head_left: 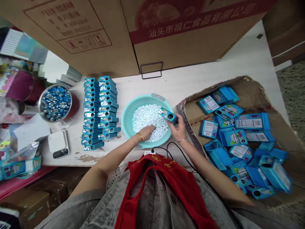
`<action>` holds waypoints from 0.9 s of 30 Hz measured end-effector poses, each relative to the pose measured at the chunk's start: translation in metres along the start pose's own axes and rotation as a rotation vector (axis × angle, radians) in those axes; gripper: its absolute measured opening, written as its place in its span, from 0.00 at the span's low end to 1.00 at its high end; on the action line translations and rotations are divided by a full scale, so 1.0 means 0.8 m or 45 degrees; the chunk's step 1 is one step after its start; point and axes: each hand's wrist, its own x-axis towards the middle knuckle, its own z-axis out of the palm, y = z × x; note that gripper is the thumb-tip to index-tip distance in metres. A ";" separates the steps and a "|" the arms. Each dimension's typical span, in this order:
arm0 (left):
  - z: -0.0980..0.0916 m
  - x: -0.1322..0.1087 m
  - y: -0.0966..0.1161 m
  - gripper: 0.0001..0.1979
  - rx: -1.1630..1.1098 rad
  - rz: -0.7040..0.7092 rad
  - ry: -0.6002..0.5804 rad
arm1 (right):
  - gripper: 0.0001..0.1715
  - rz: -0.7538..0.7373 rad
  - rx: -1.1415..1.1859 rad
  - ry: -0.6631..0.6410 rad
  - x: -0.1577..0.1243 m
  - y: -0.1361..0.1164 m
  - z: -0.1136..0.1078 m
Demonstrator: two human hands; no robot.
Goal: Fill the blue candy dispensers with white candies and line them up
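A turquoise plastic basin (127, 119) holds a heap of small white candies (148, 116). My left hand (145, 132), with a gold bracelet at its wrist, reaches into the heap; its fingers are curled down among the candies and the fingertips are partly hidden. Over the basin's right side, my right hand (178, 128) grips a small blue candy box (168, 115) by its lower end, tilted toward the heap. That box has a dark round hole on its face, and a few white candies show at its far end.
Two columns of similar blue boxes (91, 114) stand left of the basin. Further left are a metal bowl of blue-silver pieces (55, 103) and a white scale (58, 143). An open carton (190, 124) of blue boxes sits right. Large cardboard boxes (114, 60) line the back.
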 end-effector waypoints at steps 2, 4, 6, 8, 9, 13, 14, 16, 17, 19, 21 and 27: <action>-0.004 -0.008 -0.005 0.24 -0.208 0.045 -0.016 | 0.22 0.044 0.057 0.031 0.003 0.002 -0.001; -0.015 -0.018 -0.011 0.22 -0.398 0.063 -0.018 | 0.23 0.064 0.110 0.024 0.007 0.002 -0.003; -0.032 -0.033 -0.014 0.20 -0.525 0.065 -0.003 | 0.23 0.068 0.137 0.015 0.009 0.001 -0.005; -0.056 -0.049 -0.011 0.18 -0.578 0.078 0.044 | 0.22 0.058 0.127 0.012 0.009 -0.001 -0.005; -0.071 -0.058 -0.007 0.17 -0.581 0.093 0.069 | 0.21 0.048 0.116 0.010 0.008 -0.003 -0.005; -0.137 -0.086 0.018 0.16 -0.469 0.151 0.146 | 0.20 0.007 0.064 -0.047 0.000 -0.006 -0.001; -0.153 -0.090 0.026 0.16 -0.409 0.157 0.151 | 0.19 -0.005 0.044 -0.072 -0.002 -0.006 0.000; -0.179 -0.092 0.042 0.16 -0.248 0.161 0.135 | 0.20 -0.049 -0.002 -0.121 -0.006 -0.007 0.002; -0.189 -0.090 0.050 0.17 -0.155 0.160 0.111 | 0.20 -0.082 -0.024 -0.141 -0.007 -0.008 0.003; -0.202 -0.085 0.069 0.18 0.043 0.140 0.050 | 0.20 -0.153 -0.062 -0.173 -0.010 -0.010 0.004; -0.209 -0.079 0.092 0.20 0.234 0.066 -0.010 | 0.21 -0.209 -0.092 -0.193 -0.013 -0.012 0.005; -0.214 -0.079 0.167 0.26 0.565 -0.052 -0.031 | 0.21 -0.261 -0.089 -0.185 -0.019 -0.012 0.013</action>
